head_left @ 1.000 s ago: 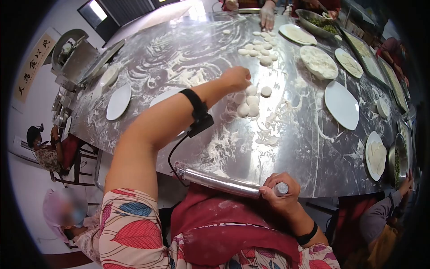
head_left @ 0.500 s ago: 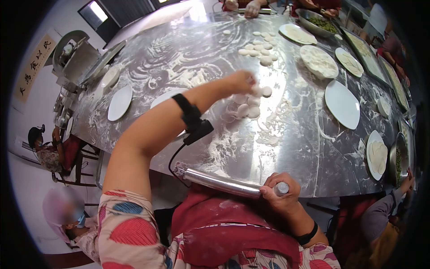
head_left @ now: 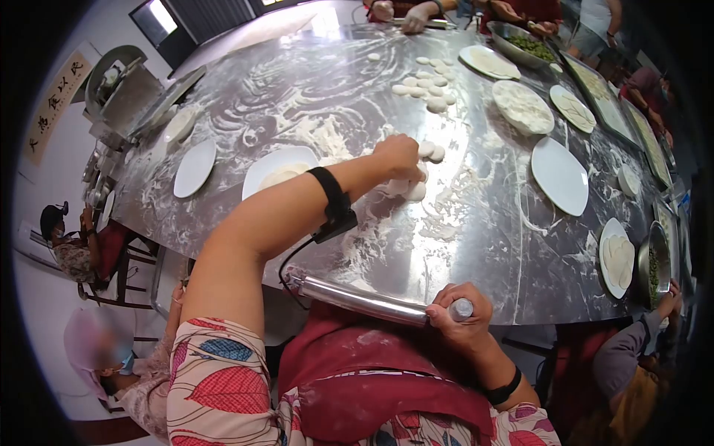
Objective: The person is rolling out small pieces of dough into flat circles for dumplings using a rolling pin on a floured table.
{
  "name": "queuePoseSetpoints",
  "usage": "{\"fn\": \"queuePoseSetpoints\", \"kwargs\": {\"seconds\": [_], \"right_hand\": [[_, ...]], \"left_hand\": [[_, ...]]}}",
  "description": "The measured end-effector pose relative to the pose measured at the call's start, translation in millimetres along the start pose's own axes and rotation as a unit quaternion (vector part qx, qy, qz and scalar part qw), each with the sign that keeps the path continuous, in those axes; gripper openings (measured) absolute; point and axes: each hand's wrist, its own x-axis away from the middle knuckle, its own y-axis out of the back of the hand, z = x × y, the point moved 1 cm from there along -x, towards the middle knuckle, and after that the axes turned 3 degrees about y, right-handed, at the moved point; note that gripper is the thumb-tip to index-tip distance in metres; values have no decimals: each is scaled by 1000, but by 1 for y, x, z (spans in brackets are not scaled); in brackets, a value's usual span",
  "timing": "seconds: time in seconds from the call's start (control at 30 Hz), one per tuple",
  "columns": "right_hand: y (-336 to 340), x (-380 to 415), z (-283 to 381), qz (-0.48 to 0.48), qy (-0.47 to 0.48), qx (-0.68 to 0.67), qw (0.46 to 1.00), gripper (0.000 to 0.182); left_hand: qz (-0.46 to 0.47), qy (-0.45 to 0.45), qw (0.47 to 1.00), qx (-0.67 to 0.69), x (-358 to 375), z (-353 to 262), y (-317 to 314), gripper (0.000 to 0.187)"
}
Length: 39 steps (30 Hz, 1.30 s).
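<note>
My left hand (head_left: 401, 154) reaches over a small group of flattened dough pieces (head_left: 416, 192) on the floury metal table. Its fingers bend down among them, mostly hidden behind the back of the hand. Two more dough discs (head_left: 436, 154) lie just to its right. My right hand (head_left: 462, 312) is wrapped round one end of a shiny metal rolling pin (head_left: 364, 299), which lies along the table's near edge against my red apron. Beneath my left forearm, a white plate (head_left: 260, 172) with dough wrappers on it is partly covered.
More dough pieces (head_left: 428, 83) lie farther back. White plates, one bare (head_left: 559, 177) and one with wrappers (head_left: 616, 260), stand on the right, near a metal bowl of green filling (head_left: 654, 260). Co-workers sit around; one's gloved hands (head_left: 415, 20) are at the far edge.
My left hand has come down and slightly left onto the dough pieces, and its blur is gone. More of the plate under my forearm shows. My right hand keeps its grip on the rolling pin.
</note>
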Motion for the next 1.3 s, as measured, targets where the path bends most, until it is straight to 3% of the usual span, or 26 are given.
{"fn": "queuePoseSetpoints", "kwargs": {"seconds": [0.07, 0.17, 0.2, 0.27, 0.37, 0.47, 0.6, 0.77, 0.97, 1.07, 1.1, 1.13, 1.2, 1.3], "right_hand": [[-1, -1, 0, 1, 10, 0, 1000, 21], [0, 2, -1, 2, 3, -3, 1000, 21], [0, 3, -1, 2, 4, -1, 1000, 21], [-1, 0, -1, 1, 14, 5, 1000, 21], [2, 0, -1, 10, 1, 2, 1000, 21], [-1, 1, 1, 3, 3, -6, 1000, 21], [2, -1, -3, 7, 15, 16, 1000, 22], [0, -2, -1, 2, 6, 3, 1000, 22], [0, 0, -2, 3, 2, 2, 1000, 22], [0, 1, -2, 1, -1, -7, 1000, 21], [-1, 0, -1, -1, 2, -8, 1000, 21], [0, 0, -1, 2, 6, -2, 1000, 21], [1, 0, -3, 4, 12, 10, 1000, 21], [0, 0, -2, 1, 5, -4, 1000, 22]], "left_hand": [[29, -23, 997, 72, 6, -4, 9, 26], [-280, -213, 935, 43, 13, -12, 24, 12], [-329, -241, 913, 25, 23, -17, 37, 11], [-225, -292, 929, -31, 15, 4, 17, 16], [-75, -122, 989, 39, 26, 19, 23, 21], [-126, -93, 987, 43, 5, 41, 44, 31], [-79, -105, 991, 25, -1, 31, 33, 15], [-51, -38, 998, -12, 1, -2, 12, 29], [-72, -142, 984, 77, 1, -11, 10, 18], [-280, -289, 914, -51, 18, -9, 26, 6], [-196, -315, 929, -10, 19, 3, 11, 20], [-29, -248, 967, -45, 24, 13, 9, 20], [-131, -186, 974, 24, 25, 20, 12, 18], [-143, -122, 980, 59, 6, 31, 24, 15]]}}
